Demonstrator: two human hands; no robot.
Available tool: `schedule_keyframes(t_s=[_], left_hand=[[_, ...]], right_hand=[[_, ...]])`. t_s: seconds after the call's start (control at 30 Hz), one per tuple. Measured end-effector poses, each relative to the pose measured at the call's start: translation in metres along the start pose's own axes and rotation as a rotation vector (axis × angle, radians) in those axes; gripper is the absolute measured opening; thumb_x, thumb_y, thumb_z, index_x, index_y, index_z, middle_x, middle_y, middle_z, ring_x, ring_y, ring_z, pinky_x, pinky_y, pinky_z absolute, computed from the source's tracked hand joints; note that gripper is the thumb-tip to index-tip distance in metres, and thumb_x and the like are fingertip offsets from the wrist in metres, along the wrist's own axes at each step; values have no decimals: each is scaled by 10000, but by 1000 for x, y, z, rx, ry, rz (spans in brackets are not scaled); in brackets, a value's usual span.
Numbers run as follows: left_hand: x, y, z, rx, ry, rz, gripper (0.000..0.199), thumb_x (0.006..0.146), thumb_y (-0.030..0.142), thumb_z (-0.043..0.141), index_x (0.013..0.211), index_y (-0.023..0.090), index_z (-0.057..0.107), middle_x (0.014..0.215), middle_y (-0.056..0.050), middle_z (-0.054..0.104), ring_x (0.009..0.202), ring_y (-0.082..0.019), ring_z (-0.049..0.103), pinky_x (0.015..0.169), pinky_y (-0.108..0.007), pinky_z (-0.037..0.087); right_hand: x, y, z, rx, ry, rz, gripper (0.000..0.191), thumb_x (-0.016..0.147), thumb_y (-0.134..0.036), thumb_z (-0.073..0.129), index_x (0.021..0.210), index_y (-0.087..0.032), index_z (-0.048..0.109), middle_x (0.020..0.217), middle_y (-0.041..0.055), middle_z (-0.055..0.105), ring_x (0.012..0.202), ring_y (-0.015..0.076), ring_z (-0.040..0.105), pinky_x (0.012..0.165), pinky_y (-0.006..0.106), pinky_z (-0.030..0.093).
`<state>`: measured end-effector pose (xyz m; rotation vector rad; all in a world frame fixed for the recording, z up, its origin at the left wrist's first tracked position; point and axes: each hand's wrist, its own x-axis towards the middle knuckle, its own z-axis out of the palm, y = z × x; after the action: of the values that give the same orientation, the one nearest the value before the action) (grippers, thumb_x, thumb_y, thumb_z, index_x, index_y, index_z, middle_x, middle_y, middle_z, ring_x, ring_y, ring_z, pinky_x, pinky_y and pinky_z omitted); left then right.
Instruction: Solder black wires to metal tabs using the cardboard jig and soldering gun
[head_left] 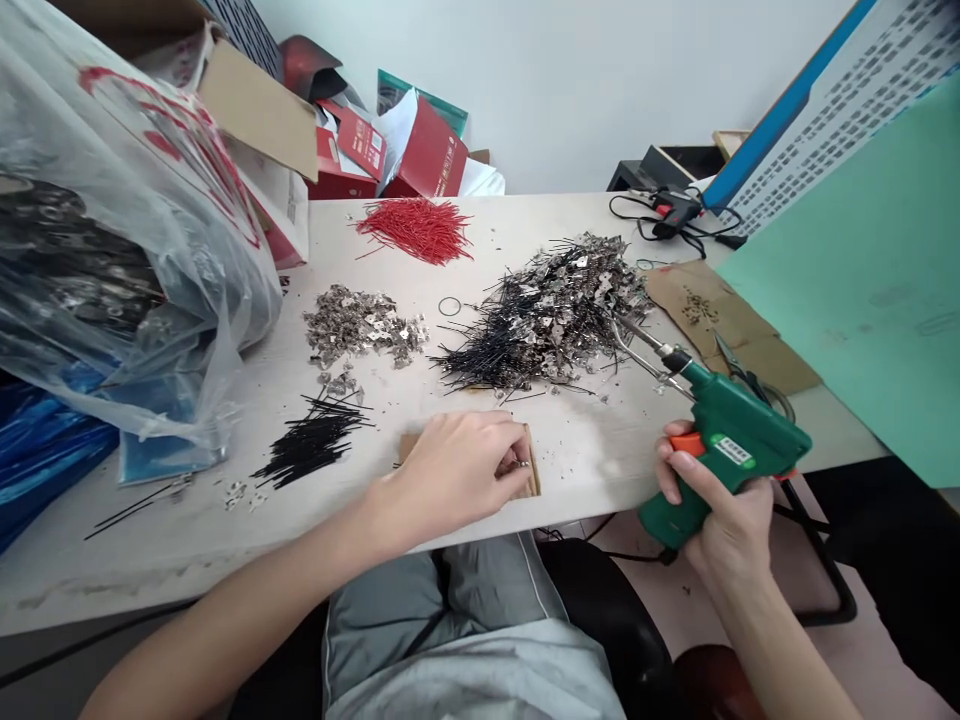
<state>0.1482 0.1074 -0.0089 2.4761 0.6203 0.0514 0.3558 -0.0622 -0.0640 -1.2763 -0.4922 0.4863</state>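
white worktable: keep it steady. green pistol-shaped soldering gun, near right edge: right hand clamped on grip, finger by trigger. small brown cardboard pad, near centre: left hand fingertips pinched on a small metal piece; press it flat.

Green soldering gun (orange trigger), red wire pile, black wire bundle, silvery metal bits on an off-white table.

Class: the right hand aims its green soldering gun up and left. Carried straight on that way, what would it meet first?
Probably the big pile of black wires and metal pieces: the green soldering gun in the right hand points its tip there. Height above the table is unclear.
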Motion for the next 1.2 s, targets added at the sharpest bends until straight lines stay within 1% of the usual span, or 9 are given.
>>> schedule_keyframes(t_s=[0.1, 0.2, 0.3, 0.43, 0.73, 0.93, 1.1, 1.2], left_hand=[[1, 0, 1, 94, 33, 4, 95, 900, 238, 656, 851, 179, 711, 868, -29, 732, 737, -169, 601, 634, -282, 341], [3, -1, 1, 155, 46, 9, 112, 910, 267, 672, 862, 178, 720, 883, -42, 737, 750, -179, 616, 632, -285, 350], [3, -2, 1, 191, 42, 5, 146, 917, 299, 682, 858, 172, 725, 882, -54, 734, 762, -188, 624, 642, -288, 365], [3, -2, 2, 187, 34, 8, 134, 922, 288, 668, 880, 178, 733, 884, -49, 737, 773, -195, 633, 653, -293, 369], [4, -4, 5, 172, 61, 40, 108, 925, 269, 678, 890, 183, 733, 888, -36, 749, 762, -189, 636, 645, -300, 351], [3, -2, 5, 187, 57, 23, 109, 937, 272, 660, 890, 192, 718, 901, -17, 744, 767, -188, 633, 656, -313, 359], [2, -1, 5, 170, 78, 50, 84, 935, 260, 658, 982, 213, 710, 957, 4, 733, 774, -169, 624, 656, -310, 357], [1, -2, 5, 179, 81, 77, 102, 956, 269, 635, 990, 230, 723, 998, 11, 724, 742, -152, 601, 642, -307, 335]], right_hand=[[4, 1, -7, 10, -26, 11, 256, 774, -231, 866, 986, -204, 727, 976, 78, 647, 616, 140, 549, 412, 257, 364], [4, 0, -6, 15, -35, 21, 230, 792, -267, 847, 980, -211, 727, 972, 85, 649, 654, 163, 562, 408, 259, 364], [3, -1, -5, 11, -38, 14, 211, 807, -265, 831, 985, -216, 730, 971, 83, 653, 668, 166, 569, 409, 255, 366], [3, 1, -5, 23, -55, 0, 204, 812, -239, 828, 994, -208, 741, 974, 88, 655, 683, 167, 578, 407, 249, 374], [2, 0, -6, 33, -65, 1, 231, 818, -219, 830, 1029, -202, 738, 983, 93, 649, 679, 167, 585, 418, 250, 375], [1, 0, -7, 34, -76, 12, 232, 816, -214, 838, 1022, -197, 733, 998, 92, 640, 698, 166, 599, 436, 248, 397], [2, 1, -7, 47, -88, 5, 273, 834, -198, 828, 1092, -214, 739, 1011, 92, 643, 709, 163, 602, 445, 243, 402], [2, 1, -7, 48, -87, 6, 260, 835, -202, 829, 1079, -208, 740, 1005, 94, 642, 712, 162, 601, 451, 243, 407]])
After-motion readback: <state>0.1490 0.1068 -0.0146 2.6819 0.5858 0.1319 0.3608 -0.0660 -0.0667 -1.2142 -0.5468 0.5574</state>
